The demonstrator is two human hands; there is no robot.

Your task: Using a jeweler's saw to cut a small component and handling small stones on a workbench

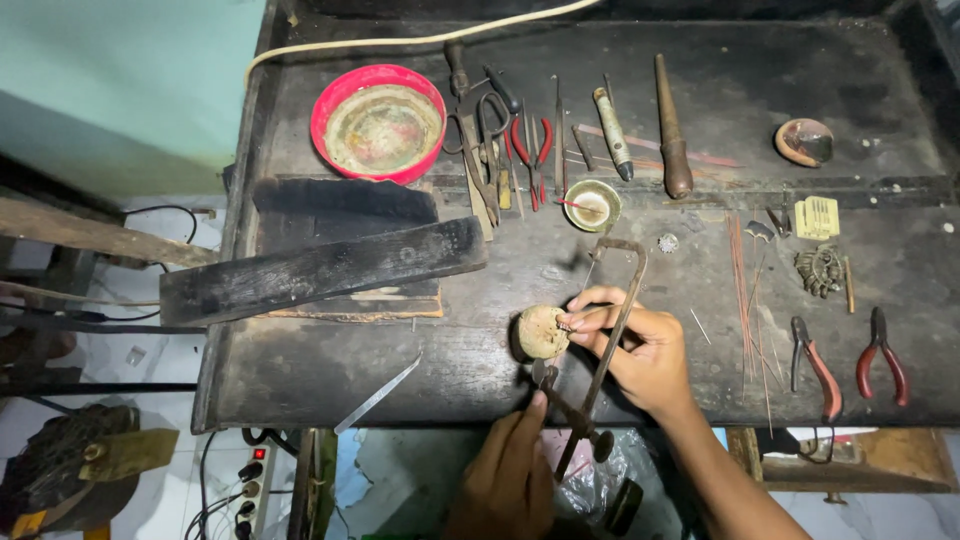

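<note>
Right hand (640,350) pinches a small piece against a round, rough wooden peg (541,332) at the workbench (330,370) front edge. Left hand (510,470) grips the metal saw frame (605,340), long axis running diagonally from near to far.

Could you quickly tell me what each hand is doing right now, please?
Left hand: closed on the saw frame handle.
Right hand: fingers pinched on a small piece at the round wooden block.

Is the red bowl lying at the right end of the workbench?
No, the red bowl sits at the back left of the workbench, left of the scissors.
</note>
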